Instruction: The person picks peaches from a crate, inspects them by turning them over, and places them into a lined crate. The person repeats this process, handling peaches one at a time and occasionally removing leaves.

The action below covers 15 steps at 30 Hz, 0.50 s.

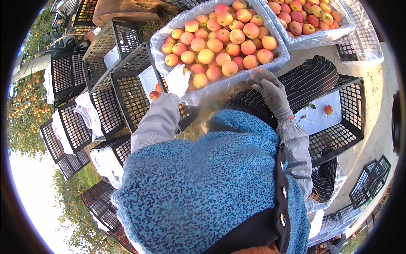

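Note:
A crate lined with clear plastic (219, 87) stands before me, heaped with red-and-yellow apples (215, 45). My left hand (177, 81), in a white glove, rests at its near left corner with the fingertips by the apples. Whether those fingers pinch the liner or an apple cannot be made out. In a grey glove, my right hand (271, 92) is at the near right rim, its fingers apart and no apple in them. Left of my left hand, a black plastic crate (133, 92) holds a few red apples (154, 95) and a white tray liner (149, 81).
A second lined crate of apples (317, 41) stands at the upper right. By my right leg, a black crate (336, 139) holds one apple (328, 110) on a white liner (320, 111). Several black crates (74, 127) crowd the left. A log (123, 12) lies at the top.

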Tool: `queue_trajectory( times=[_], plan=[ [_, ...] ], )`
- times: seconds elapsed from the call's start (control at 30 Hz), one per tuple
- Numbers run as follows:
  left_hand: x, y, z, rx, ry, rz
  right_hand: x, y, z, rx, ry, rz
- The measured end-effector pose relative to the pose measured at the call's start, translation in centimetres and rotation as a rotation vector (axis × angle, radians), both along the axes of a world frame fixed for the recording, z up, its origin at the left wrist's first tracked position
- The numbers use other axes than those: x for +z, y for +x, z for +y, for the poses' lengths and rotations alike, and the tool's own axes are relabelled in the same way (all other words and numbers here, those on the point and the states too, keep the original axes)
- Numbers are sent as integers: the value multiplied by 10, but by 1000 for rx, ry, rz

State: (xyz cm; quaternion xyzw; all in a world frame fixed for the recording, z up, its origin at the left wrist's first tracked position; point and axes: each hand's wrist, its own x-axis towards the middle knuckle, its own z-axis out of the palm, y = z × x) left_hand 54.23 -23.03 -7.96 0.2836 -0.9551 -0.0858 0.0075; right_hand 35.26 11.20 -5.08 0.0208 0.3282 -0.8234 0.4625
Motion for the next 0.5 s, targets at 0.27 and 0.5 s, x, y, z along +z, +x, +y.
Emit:
queue_trajectory(
  times=[0.27,0.5],
  plan=[
    [21,-44,-12,-22,-106,-796,0,0,-1,-2,-5,-17],
    [8,-21,5,149,-202,-118,0,1,0,15,2,-2]
  ],
)
